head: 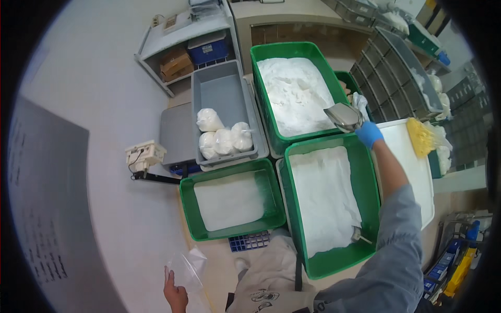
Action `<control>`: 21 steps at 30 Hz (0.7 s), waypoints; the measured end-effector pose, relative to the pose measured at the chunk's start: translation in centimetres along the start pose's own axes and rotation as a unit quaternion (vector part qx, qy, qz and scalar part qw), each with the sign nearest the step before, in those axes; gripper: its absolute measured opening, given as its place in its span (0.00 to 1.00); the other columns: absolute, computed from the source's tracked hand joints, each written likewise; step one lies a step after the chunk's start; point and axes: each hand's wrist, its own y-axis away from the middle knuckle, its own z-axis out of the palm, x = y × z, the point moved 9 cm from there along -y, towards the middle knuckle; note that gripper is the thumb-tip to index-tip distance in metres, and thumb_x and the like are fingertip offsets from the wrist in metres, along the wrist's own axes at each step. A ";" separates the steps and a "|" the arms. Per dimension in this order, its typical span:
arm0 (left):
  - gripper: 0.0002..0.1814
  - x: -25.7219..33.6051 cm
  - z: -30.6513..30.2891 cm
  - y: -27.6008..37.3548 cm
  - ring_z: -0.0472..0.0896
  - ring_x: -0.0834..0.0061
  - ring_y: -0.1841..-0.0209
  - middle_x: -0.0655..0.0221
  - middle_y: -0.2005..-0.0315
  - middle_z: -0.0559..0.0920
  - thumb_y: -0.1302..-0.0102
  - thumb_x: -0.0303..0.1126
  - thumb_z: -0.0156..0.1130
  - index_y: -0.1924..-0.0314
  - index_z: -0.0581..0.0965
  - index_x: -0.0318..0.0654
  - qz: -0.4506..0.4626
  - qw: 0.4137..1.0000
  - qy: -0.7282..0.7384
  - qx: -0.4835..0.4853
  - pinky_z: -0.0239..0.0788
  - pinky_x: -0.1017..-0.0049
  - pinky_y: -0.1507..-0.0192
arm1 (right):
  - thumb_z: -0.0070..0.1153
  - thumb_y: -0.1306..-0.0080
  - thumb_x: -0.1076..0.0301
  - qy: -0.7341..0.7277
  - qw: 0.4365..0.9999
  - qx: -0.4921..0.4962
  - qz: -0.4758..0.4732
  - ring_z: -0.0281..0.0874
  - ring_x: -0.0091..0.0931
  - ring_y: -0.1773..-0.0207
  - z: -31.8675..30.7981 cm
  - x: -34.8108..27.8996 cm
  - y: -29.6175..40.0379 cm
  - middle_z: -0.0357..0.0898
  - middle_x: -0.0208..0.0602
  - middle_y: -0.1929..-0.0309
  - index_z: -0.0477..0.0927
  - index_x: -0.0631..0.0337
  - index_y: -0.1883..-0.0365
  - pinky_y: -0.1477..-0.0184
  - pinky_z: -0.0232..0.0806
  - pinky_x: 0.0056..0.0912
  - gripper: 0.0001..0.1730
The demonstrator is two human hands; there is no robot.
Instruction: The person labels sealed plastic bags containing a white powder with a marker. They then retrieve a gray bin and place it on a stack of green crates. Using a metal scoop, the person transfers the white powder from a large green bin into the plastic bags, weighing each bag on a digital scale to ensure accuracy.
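My right hand (370, 134), in a blue glove, grips a metal scoop (344, 116) over the right rim of a green bin (256, 84) of white powder (293, 94). No powder shows in the scoop. My bare left hand (175, 291) is low at the left, with a clear plastic bag (188, 274) at its fingers; whether the fingers pinch it cannot be told. A second green bin (330, 270) with white powder (325, 195) lies before me, a small scoop or tool (358, 236) in its lower corner. A smaller green bin (186, 207) also has powder (231, 199).
Several filled plastic bags (224, 141) lie in a grey tray (195, 90). A white lid (405, 172) bears a yellow bag (420, 137). Stacked grey crates (391, 74) stand at the back right. A white scale display (145, 154) on a black arm is at the left.
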 end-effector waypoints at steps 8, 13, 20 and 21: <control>0.48 6.7 0.6 -0.2 0.70 0.83 0.83 0.56 0.35 0.76 0.46 0.13 0.45 0.22 0.58 0.45 -0.047 0.995 -0.070 -0.054 0.64 0.78 0.81 | 0.57 0.34 0.53 -0.154 0.972 -0.154 0.085 0.83 0.53 0.55 15.0 -2.5 -19.7 0.84 0.62 0.60 0.85 0.69 0.59 0.53 0.74 0.49 0.23; 0.46 10.4 5.7 -3.9 0.71 0.83 0.83 0.55 0.28 0.69 0.46 0.13 0.44 0.23 0.61 0.45 -0.097 0.990 -0.050 -0.085 0.65 0.78 0.82 | 0.48 0.29 0.50 -0.154 0.975 -0.048 0.150 0.79 0.51 0.42 21.8 -6.1 -29.1 0.81 0.57 0.46 0.84 0.64 0.51 0.42 0.72 0.50 0.26; 0.43 23.1 7.9 -8.5 0.76 0.83 0.76 0.56 0.24 0.62 0.47 0.13 0.46 0.26 0.65 0.37 0.013 0.995 -0.028 -0.095 0.66 0.80 0.76 | 0.60 0.37 0.46 -0.190 0.979 0.008 0.066 0.83 0.52 0.55 19.6 -6.4 -28.7 0.83 0.63 0.60 0.85 0.69 0.62 0.54 0.73 0.51 0.28; 0.44 24.5 7.5 -9.1 0.76 0.82 0.75 0.56 0.24 0.61 0.47 0.13 0.46 0.26 0.64 0.37 0.038 0.995 -0.026 -0.091 0.67 0.80 0.75 | 0.62 0.38 0.46 -0.192 0.981 0.017 0.036 0.83 0.52 0.57 18.4 -5.9 -27.0 0.83 0.62 0.62 0.84 0.69 0.64 0.56 0.73 0.51 0.28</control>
